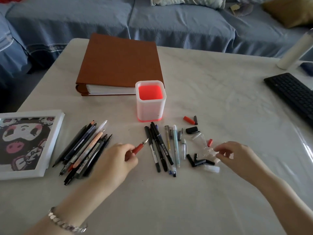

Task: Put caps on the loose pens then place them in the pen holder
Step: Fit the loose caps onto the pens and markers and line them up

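Observation:
My left hand (116, 160) grips an uncapped red pen (139, 147), tip pointing up and right. My right hand (235, 158) hovers over the scattered caps (199, 161), fingers curled; whether it pinches a clear cap is unclear through blur. A white pen holder (150, 100) with a red inside stands upright beyond the pens. One pile of uncapped pens (83, 150) lies at the left. A second group of pens (162, 148) lies in the middle. A red cap (189, 120) lies right of the holder.
A brown binder (120, 65) lies behind the holder. A framed picture (25, 141) sits at the left table edge. A black keyboard (293, 94) and a white bottle (294, 51) are at the right. A blue sofa (152, 19) runs behind the table.

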